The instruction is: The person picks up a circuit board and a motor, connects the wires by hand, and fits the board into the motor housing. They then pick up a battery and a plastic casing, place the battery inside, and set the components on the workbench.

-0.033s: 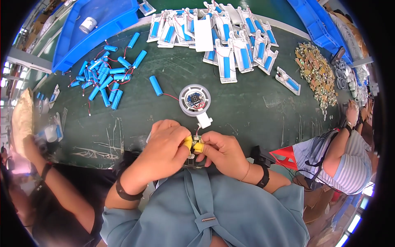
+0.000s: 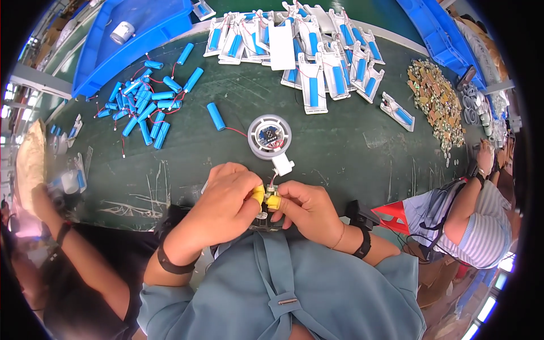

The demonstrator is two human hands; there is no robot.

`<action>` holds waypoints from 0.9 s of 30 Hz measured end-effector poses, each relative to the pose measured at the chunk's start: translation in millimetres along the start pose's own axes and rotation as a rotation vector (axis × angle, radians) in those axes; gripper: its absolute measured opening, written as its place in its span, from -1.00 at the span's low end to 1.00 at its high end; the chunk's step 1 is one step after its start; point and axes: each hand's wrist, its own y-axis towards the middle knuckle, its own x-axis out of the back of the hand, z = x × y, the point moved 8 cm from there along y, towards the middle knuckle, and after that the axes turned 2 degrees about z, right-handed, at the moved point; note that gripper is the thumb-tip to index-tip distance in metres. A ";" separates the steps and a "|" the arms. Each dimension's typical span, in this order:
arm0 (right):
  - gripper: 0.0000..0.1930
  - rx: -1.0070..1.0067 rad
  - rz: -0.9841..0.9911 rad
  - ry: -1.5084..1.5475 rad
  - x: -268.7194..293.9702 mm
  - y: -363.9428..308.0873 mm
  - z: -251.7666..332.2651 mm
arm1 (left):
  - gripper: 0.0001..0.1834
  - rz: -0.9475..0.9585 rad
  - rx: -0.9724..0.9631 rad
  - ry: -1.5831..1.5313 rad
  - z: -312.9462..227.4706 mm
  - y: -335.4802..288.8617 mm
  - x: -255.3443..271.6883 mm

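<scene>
At the near edge of the bench, my left hand and my right hand meet with fingers closed. Yellow covers wrap some fingertips. Between them they pinch a small circuit board, mostly hidden by the fingers. Short red wires run from it up to a white plastic neck piece. This joins a round white housing, which lies just beyond my hands with a dark blue board inside. A red wire links the housing to a blue cylindrical battery on its left.
Several wired blue batteries lie heaped at the left, near a blue tray. White handle shells holding batteries are piled at the back. Small boards form a heap at the right. Co-workers' arms show at both sides.
</scene>
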 end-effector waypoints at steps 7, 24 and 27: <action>-0.88 0.052 -0.045 -0.089 -0.4 -1.8 2.6 | -0.71 -0.100 -0.114 0.153 -8.4 -0.2 1.7; -0.94 0.157 -0.110 -0.194 -0.8 -3.2 13.0 | -0.70 -0.170 -0.171 0.088 -2.4 -1.8 -1.9; -0.93 0.167 -0.127 -0.217 -0.1 -3.7 14.6 | -0.71 -0.159 -0.152 0.061 1.2 -0.5 -1.8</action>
